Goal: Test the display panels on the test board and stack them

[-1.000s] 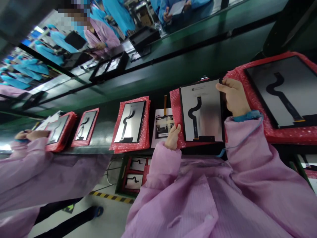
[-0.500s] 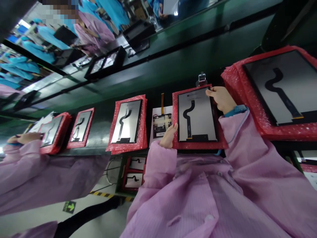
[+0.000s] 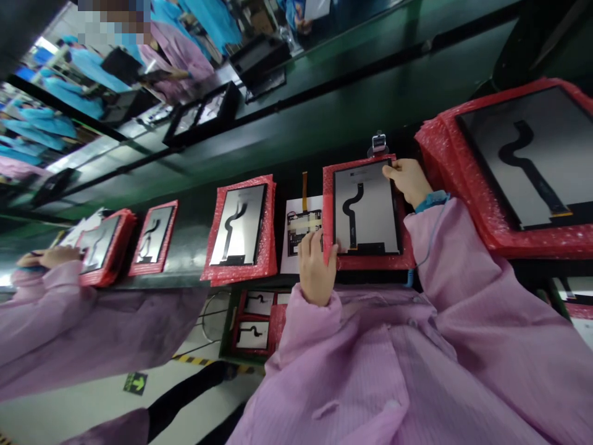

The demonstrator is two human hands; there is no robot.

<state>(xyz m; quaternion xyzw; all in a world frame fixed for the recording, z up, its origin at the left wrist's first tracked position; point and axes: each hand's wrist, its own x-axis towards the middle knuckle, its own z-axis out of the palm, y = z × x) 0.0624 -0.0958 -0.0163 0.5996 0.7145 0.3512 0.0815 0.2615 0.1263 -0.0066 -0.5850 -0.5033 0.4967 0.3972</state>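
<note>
In front of me an LCD screen panel (image 3: 377, 216) with a black ribbon cable on its silver back lies over a red bubble-wrap sheet (image 3: 370, 262). The panel's upper right corner is pinched by my right hand (image 3: 410, 180), thumb on top. At the lower left edge my left hand (image 3: 317, 267) is open, its fingers stretched up and its thumb beside the red wrap. Those fingers partly cover a black board with electronics (image 3: 298, 225), which rests on a white sheet (image 3: 291, 264) and has an orange flex strip (image 3: 304, 191).
Stacked panels on red wrap stand at left (image 3: 239, 226) and at right (image 3: 537, 161). A small metal clip device (image 3: 378, 143) sits behind my panel. Below the bench edge is a green crate (image 3: 227, 334) with panels. A co-worker's hands (image 3: 55, 254) work at far left.
My left hand has let go of the red wrap's left edge, and its fingers have opened out over the board. My right hand keeps its grip at the panel's corner.
</note>
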